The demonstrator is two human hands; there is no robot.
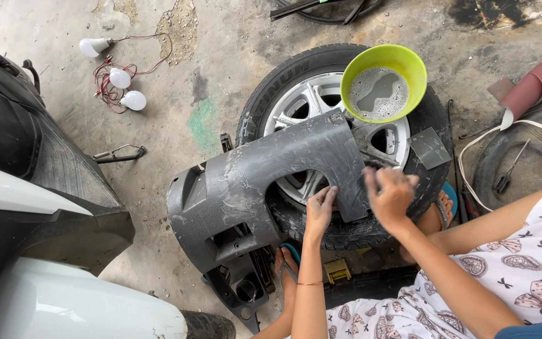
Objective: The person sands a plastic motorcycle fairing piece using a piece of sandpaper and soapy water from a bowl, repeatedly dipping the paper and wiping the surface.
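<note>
A wet grey plastic body panel lies across a car wheel with a silver rim on the concrete floor. My left hand grips the panel's lower edge at its curved cutout. Over the panel's right end hovers my right hand, blurred, fingers bent and pressed toward the surface; whether it holds anything cannot be told. A green bowl of soapy water rests on the tyre's top right. A dark square sheet of sandpaper lies on the tyre beside my right hand.
A white and black vehicle body fills the left. Three light bulbs on red wires lie at the upper left. A sandpaper roll, pliers and another tyre are at right. My sandalled feet sit under the wheel.
</note>
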